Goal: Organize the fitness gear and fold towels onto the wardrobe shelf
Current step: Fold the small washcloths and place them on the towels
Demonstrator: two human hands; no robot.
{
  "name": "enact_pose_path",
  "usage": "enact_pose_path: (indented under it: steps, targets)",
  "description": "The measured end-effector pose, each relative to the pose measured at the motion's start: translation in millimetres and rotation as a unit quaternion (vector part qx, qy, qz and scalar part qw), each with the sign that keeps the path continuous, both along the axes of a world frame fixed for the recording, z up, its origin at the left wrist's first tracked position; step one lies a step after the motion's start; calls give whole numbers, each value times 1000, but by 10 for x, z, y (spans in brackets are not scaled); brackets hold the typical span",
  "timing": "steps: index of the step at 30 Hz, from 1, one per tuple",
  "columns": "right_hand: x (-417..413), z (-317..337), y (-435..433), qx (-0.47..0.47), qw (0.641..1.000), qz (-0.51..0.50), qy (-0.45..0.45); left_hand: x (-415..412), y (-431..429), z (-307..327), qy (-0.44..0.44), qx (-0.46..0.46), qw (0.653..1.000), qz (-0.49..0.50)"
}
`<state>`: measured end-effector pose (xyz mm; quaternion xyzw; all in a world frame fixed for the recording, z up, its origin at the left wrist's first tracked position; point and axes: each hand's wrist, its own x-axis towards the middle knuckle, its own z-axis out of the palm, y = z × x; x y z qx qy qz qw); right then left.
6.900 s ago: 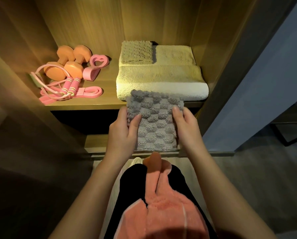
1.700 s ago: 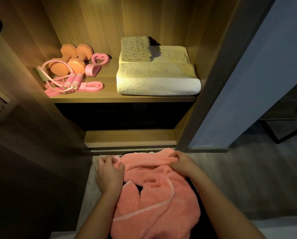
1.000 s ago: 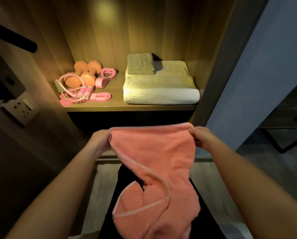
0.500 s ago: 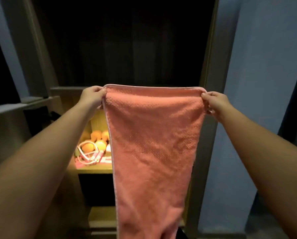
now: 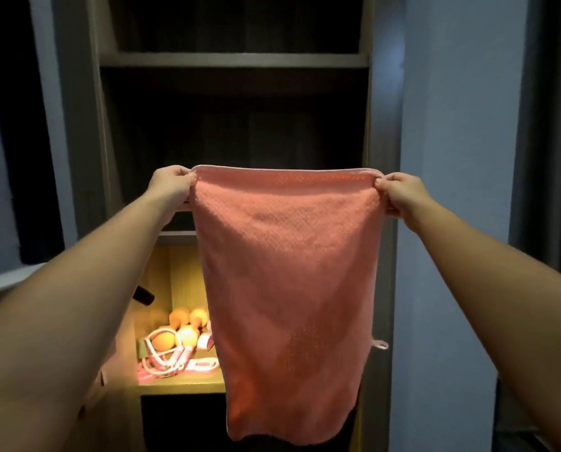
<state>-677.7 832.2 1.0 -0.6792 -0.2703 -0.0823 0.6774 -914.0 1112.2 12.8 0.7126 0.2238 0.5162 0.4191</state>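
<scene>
Now left hand (image 5: 171, 185), right hand (image 5: 399, 190) pinch pink towel (image 5: 289, 288) top corners, hanging.

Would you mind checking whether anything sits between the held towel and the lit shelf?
Nothing visible blocks it. The pink towel, pinched by the left hand and right hand, hangs before the lit shelf, hiding its right side.

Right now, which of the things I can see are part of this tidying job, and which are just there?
Part of the job:
pink towel, held up by left hand and right hand
orange dumbbells
pink skipping rope
lit shelf

Just there:
dark upper shelves
blue wall
</scene>
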Motion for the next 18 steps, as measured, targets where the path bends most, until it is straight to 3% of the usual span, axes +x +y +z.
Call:
enact_pose_path:
  steps: [8,18]
  targets:
    - [149,-153,80,-26,1000,-12,7,121,34,-192,42,-32,999,3]
    - [340,-677,265,-25,999,8,32,269,237,-771,32,-77,996,-8]
